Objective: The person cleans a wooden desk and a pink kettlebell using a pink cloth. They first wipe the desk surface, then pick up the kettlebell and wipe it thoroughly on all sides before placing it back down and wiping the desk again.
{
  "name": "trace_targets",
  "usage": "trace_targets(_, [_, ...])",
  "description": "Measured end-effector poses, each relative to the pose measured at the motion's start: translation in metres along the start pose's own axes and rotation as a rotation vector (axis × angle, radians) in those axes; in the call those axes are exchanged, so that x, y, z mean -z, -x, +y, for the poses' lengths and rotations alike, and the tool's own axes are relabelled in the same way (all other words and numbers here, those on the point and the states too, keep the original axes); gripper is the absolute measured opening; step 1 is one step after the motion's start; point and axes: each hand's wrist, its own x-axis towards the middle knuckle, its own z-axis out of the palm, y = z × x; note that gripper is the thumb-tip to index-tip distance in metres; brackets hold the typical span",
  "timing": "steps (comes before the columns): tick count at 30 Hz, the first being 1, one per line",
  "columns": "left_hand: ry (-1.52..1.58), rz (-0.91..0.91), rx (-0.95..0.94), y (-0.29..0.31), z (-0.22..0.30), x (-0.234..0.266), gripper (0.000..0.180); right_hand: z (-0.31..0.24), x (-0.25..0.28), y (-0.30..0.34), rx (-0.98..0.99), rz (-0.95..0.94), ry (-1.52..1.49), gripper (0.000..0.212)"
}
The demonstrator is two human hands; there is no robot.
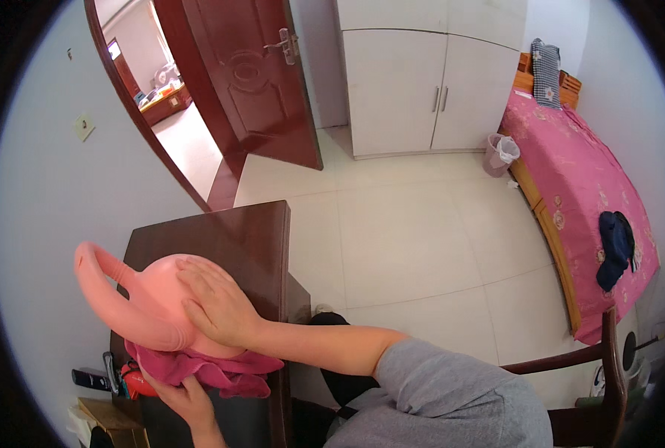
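A pink rounded object [166,287], dome-shaped with a thick looping tube [100,295] and ridged joints, is tilted above the dark brown desk [228,228]; its exact kind is not clear. My right hand [224,302] lies flat on the dome, fingers stretched. Under the pink object a magenta cloth [228,373] hangs in folds. At the cloth's lower edge, my left hand [189,403] grips it, with some fingers hidden beneath. Close to that hand on the desk lie a red item [137,382] and a black handset-like item [90,379].
A brown box [112,424] is at the lower left. A dark wooden chair [612,381] stands at the lower right. Beyond are a bed with a pink cover [571,172], a bin [500,157], white cupboards [396,89] and an opened red-brown door [254,82].
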Motion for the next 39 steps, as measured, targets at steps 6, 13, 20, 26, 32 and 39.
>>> trace_targets(6, [0.154,-0.15,0.054,-0.101,-0.004,-0.017,0.06,0.013,0.012,0.002,0.179,-0.006,0.259,0.047])
trace_targets(13, [0.748,0.173,0.514,-0.158,-0.035,0.012,0.041,-0.015,0.001,-0.016,-0.07,-0.08,-0.017,0.041])
trace_targets(20, [0.093,-0.041,-0.397,-0.143,0.116,0.034,0.057,-0.006,0.006,-0.005,-0.113,-0.106,-0.011,0.042])
trace_targets(26, [-0.064,-0.27,-0.582,-0.166,0.136,0.028,0.049,-0.007,0.009,-0.005,-0.233,-0.21,-0.13,0.045])
trace_targets(32, [0.283,-0.309,0.04,-0.246,0.081,0.022,0.04,-0.014,0.003,-0.012,-0.103,-0.119,-0.042,0.04])
trace_targets(39, [0.848,-0.216,0.434,-0.265,0.02,-0.004,0.056,-0.015,0.005,-0.005,-0.086,-0.087,-0.004,0.039])
